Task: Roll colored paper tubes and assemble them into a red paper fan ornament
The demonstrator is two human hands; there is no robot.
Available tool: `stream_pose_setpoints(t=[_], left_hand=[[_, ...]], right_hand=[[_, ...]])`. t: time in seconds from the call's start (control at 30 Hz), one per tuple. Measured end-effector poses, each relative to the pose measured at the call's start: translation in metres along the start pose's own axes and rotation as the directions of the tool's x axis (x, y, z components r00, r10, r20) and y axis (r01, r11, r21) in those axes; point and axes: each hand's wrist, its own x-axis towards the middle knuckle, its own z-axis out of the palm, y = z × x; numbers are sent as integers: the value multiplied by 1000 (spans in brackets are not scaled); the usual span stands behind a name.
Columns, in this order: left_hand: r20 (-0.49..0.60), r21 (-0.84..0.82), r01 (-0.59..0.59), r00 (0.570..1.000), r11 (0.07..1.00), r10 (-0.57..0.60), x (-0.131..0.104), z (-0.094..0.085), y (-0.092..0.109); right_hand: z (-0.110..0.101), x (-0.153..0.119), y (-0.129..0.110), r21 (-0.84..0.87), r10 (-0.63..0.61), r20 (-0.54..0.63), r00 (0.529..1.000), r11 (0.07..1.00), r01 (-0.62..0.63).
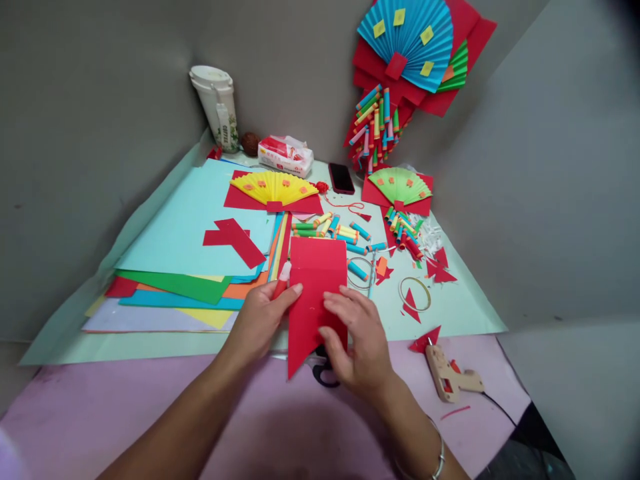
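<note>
A red paper strip (pixel 316 293) with a notched lower end is held up in front of me, its top part creased across. My left hand (pixel 260 313) is closed on its left edge, thumb on the front. The same hand also grips a slim red tube with a white tip (pixel 283 277), perhaps a glue pen. My right hand (pixel 360 337) rests over the strip's right side, fingers apart and touching its face. Black scissor handles (pixel 326 375) show partly beneath the strip, the rest hidden.
Stacked coloured paper (pixel 165 220) lies left, with red cut strips (pixel 235 240) on top. Behind are a yellow paper fan (pixel 275 190), rolled paper tubes (pixel 345 232), a phone (pixel 341 179) and a green fan (pixel 400 185). A corded glue gun (pixel 447 377) lies right, near the table edge.
</note>
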Motion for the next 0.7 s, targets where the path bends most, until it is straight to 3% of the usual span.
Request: stream_pose_setpoints(t=[0.1,0.27,0.43,0.53,0.63,0.7], left_hand=[[0,19,-30,1000,999,30,0,-1,-2],[-30,48,-36,999,998,38,-1,-2,-1],[-53,72,-66,996,995,70,-2,-3,1],[-87,72,-64,994,995,70,-3,-2,2],[-103,93,-58,992,994,68,-4,0,4],[-107,130,-65,991,989,79,-5,0,4]], right_hand=[[1,-6,-9,30,-50,23,998,998,49],[-2,-4,-11,271,42,-171,984,962,6],[-2,0,-9,154,-60,12,998,986,58],[-3,0,-11,282,-66,-30,997,957,72],[-3,0,-13,204,-37,-53,998,978,47],[-1,-1,-14,187,-87,-14,996,978,88]])
